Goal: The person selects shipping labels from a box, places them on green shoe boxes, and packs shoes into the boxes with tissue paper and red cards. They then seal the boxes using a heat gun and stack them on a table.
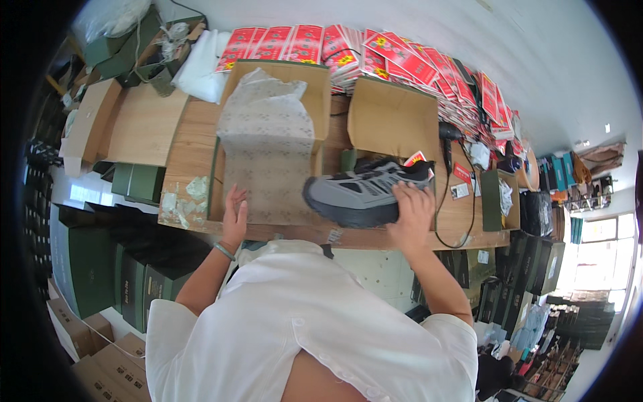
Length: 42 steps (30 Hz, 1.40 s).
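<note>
My right hand (413, 213) grips a grey and black sneaker (355, 192) by its heel end, the toe pointing left. The sneaker is held over the front of an open shoebox (394, 115), and part of another dark shoe shows behind it. To the left stands a second open shoebox (320, 100), lined with patterned tissue paper (268, 151) that rises over its back wall. My left hand (234, 211), with a bracelet at the wrist, is at this box's front left corner, fingers apart and nothing in them.
Stacks of red printed cards (402, 57) line the table's back. A hair dryer (449, 134) with a looping black cord lies at the right. Clear plastic scraps (187, 201) are on the wooden table (191, 134) at the left. Green shoeboxes (94, 261) stand stacked beside the table.
</note>
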Motion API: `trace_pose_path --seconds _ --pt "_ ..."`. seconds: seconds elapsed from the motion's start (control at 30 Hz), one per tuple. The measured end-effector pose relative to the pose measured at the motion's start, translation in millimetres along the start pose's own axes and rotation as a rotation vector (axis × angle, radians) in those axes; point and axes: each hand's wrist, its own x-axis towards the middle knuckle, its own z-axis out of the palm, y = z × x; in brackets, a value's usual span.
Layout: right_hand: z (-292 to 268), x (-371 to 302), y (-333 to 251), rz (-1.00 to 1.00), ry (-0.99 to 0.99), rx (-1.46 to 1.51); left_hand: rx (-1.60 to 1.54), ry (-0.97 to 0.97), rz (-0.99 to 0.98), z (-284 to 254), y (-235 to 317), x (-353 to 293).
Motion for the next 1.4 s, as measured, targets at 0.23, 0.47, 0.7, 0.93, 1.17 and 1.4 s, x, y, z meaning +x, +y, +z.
trace_pose_path --seconds 0.23,0.47,0.7,0.93,1.17,1.4 --pt "117.1 76.7 -138.2 -0.084 0.044 0.199 -0.046 0.279 0.078 -37.5 6.7 -2.2" --pt "175.2 57.3 -184.0 -0.082 -0.149 0.175 0.143 0.316 0.116 -55.4 17.8 1.3" --pt "200.3 34.0 -198.1 0.024 -0.421 0.178 0.594 0.024 0.204 -58.1 29.8 7.5" --pt "219.5 16.4 -191.1 0.165 -0.645 0.444 0.798 -0.069 0.191 -60.1 20.7 11.2" --pt "159.4 29.6 -124.2 0.401 -0.49 0.807 0.803 -0.086 0.137 -59.7 14.6 13.9" --pt "195.7 -29.9 84.6 1.319 0.049 0.055 -0.658 -0.267 -0.104 -37.0 259.4 41.0"
